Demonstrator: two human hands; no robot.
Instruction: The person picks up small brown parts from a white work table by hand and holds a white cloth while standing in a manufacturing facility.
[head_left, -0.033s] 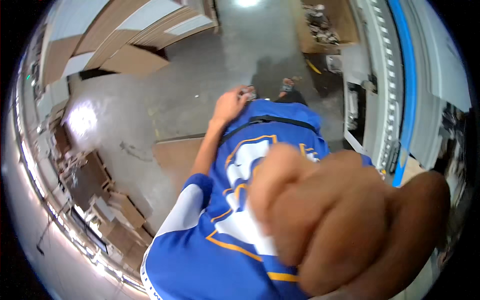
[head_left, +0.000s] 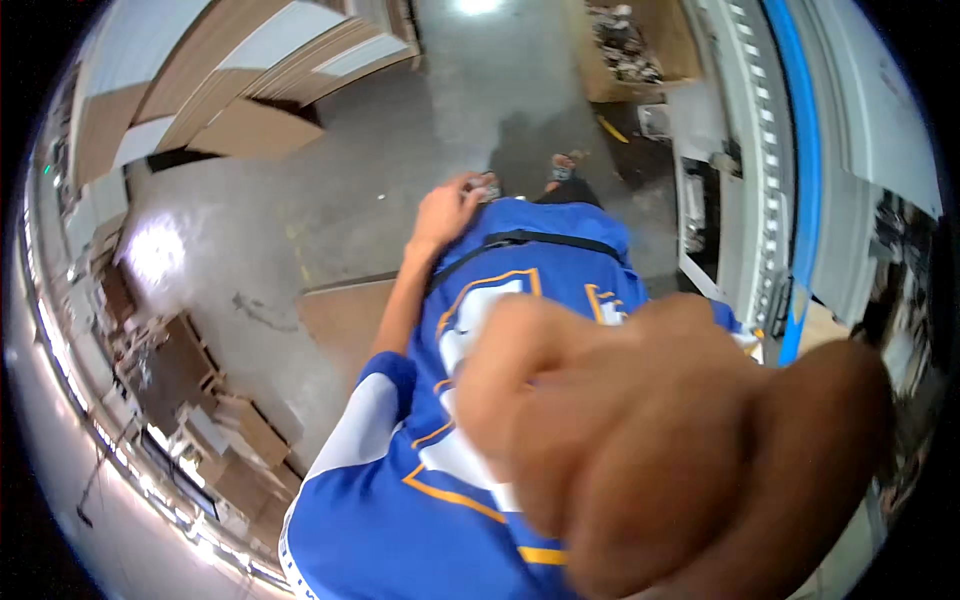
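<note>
My right hand [head_left: 650, 440] looms very large and somewhat blurred at the lower right, close in front of my chest in the picture. Its fingers are curled and pressed together; whatever lies inside them, if anything, is hidden. At the left side of my blue shirt [head_left: 560, 255], my left hand [head_left: 445, 212] hangs with its arm lowered. The fingers of that hand are loosely apart and nothing shows in them. A black strap [head_left: 540, 238] crosses the front of the shirt.
Stacks of cardboard sheets [head_left: 240, 75] stand at the far left. A large carton [head_left: 690, 65] with scraps is at the far right, beside a grey machine [head_left: 855, 230] with a blue edge [head_left: 808, 200]. More cardboard pieces [head_left: 250, 430] lie along the left. A brown board [head_left: 345, 320] is beside my left arm.
The scene has shifted slightly to the left in the picture. My right hand has moved a little left and down, still curled. My left hand stays by my side.
</note>
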